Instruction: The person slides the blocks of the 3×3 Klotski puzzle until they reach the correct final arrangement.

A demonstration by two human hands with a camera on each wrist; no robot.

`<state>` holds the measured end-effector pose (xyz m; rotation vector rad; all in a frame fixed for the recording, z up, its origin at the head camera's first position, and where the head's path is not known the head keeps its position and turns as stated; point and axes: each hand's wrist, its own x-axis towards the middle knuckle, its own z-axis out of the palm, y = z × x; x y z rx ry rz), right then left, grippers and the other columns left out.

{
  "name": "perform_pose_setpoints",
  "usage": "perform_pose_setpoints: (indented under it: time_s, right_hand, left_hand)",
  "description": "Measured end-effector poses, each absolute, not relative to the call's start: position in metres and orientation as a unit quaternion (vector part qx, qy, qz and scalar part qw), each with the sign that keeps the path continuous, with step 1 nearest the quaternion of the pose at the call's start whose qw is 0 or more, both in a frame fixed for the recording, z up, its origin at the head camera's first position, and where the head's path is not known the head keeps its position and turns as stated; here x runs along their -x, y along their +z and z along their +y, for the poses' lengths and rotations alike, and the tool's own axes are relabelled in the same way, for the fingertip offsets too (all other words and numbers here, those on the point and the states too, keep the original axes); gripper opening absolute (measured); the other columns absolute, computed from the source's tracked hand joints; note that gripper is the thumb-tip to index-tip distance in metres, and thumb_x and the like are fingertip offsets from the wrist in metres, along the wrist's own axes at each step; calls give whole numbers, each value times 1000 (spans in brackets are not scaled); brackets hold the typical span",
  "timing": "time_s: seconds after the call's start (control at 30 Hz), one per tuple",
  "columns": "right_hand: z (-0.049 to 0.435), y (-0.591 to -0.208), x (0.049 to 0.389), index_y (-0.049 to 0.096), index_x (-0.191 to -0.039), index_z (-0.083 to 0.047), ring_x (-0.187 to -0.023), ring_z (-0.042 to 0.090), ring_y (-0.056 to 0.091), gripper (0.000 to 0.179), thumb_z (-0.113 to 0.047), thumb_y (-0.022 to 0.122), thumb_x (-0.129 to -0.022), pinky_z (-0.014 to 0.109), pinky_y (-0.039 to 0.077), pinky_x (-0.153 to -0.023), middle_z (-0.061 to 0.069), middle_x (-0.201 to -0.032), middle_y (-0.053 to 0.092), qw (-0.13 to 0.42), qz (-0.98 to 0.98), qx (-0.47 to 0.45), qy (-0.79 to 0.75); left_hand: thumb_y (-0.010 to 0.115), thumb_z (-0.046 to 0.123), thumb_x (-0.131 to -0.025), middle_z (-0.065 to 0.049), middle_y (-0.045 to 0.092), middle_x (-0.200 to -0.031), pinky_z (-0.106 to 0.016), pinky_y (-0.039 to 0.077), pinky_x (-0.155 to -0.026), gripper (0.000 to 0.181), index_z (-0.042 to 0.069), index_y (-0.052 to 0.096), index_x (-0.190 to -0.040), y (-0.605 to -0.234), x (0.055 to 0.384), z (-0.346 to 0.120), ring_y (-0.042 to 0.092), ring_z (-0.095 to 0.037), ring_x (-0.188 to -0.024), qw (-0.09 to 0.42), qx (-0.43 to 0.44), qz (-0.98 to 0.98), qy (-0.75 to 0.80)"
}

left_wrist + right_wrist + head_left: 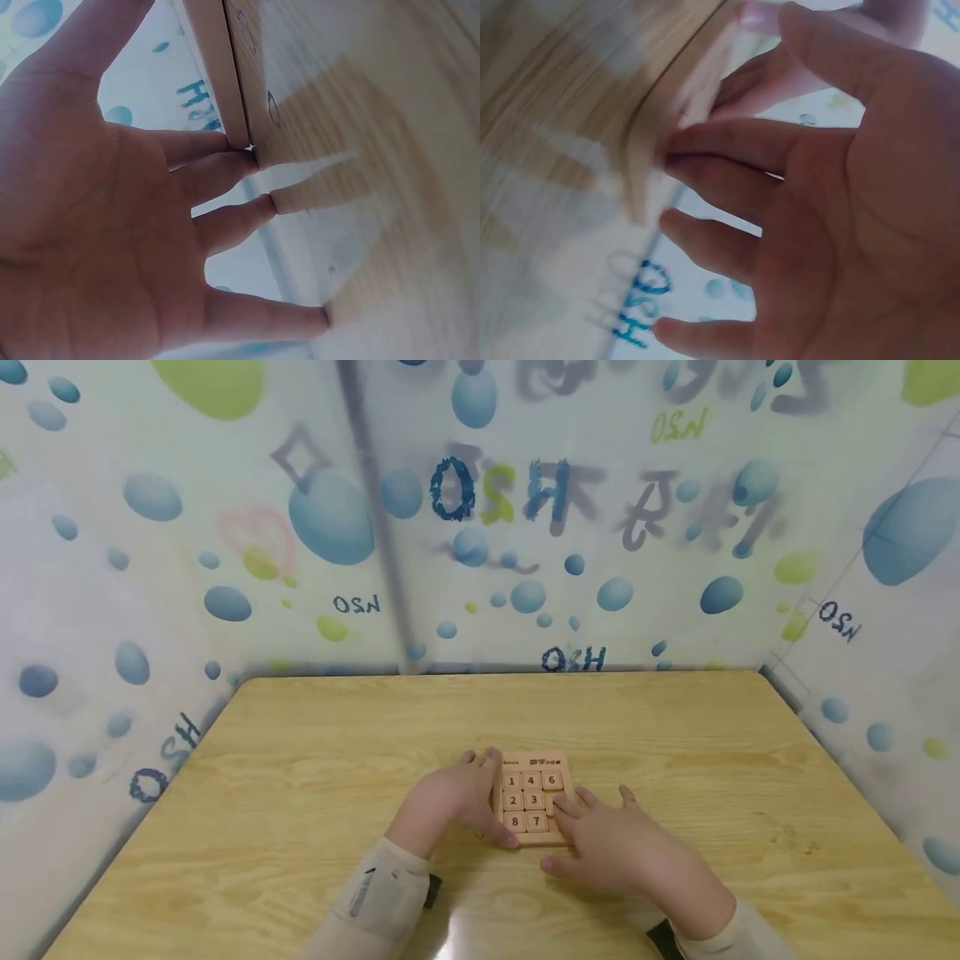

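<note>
Obscuring tile (551, 805): right fingers (572, 811); wall (480, 589) beyond

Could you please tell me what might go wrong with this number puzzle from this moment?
The right hand's fingers partly cover the tile at the right end of the middle row, so the wrong tile might get pushed.

The left hand rests against the left side of the puzzle; if it loosens, a sideways push could shift the puzzle on the table.

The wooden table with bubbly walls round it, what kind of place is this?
Perhaps a little activity booth: patterned walls stand close round the wooden table, and a sliding number puzzle sits on it.
</note>
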<state>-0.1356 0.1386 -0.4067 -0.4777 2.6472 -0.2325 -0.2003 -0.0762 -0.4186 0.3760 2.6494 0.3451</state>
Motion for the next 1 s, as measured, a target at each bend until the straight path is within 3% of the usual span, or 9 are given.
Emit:
perform_pose_setpoints:
  time_s: [0.13, 0.3, 0.4, 0.57, 0.77, 1.0]
  right_hand:
    - [140, -403, 133, 60, -152, -15, -160, 36, 37, 78, -70, 61, -97, 80, 9, -127, 1, -165, 52, 226, 954, 180, -76]
    - [136, -404, 151, 53, -158, -11, -163, 39, 31, 76, -64, 57, -103, 82, 17, -124, 5, -171, 44, 169, 961, 215, -50]
    - [135, -408, 157, 50, -159, -9, -163, 39, 31, 80, -65, 56, -103, 82, 22, -123, 7, -172, 41, 172, 959, 223, -43]
    - [139, -399, 149, 55, -156, -12, -162, 36, 33, 80, -68, 59, -100, 80, 18, -126, 4, -168, 47, 218, 950, 215, -56]
    - [135, -405, 168, 49, -161, -14, -166, 35, 24, 74, -63, 53, -105, 82, 13, -125, 2, -173, 39, 184, 946, 259, -67]
    - [141, -411, 173, 56, -156, -17, -164, 36, 29, 73, -67, 55, -103, 83, 14, -125, -1, -168, 47, 161, 957, 241, -5]
  left_hand:
    - [97, 62, -66, -11, 28, -177, -63, 31, -130, 139, 13, 20, -171, -419, 200, -76, 23, -32, -166, 223, -133, 957, 129]
    - [97, 62, -66, -11, 30, -177, -63, 34, -129, 138, 13, 21, -171, -417, 199, -75, 25, -33, -166, 219, -138, 958, 128]
    - [96, 63, -66, -12, 30, -177, -63, 35, -128, 139, 13, 21, -171, -417, 198, -75, 25, -33, -166, 219, -138, 958, 123]
    - [96, 64, -64, -11, 27, -177, -69, 33, -127, 141, 14, 20, -171, -415, 198, -74, 24, -33, -166, 218, -137, 959, 121]
    - [96, 65, -66, -11, 27, -178, -69, 34, -126, 140, 14, 19, -172, -415, 200, -76, 24, -33, -166, 223, -134, 959, 114]
    - [96, 66, -64, -10, 26, -178, -66, 34, -127, 141, 14, 20, -171, -418, 199, -80, 25, -33, -166, 224, -132, 958, 118]
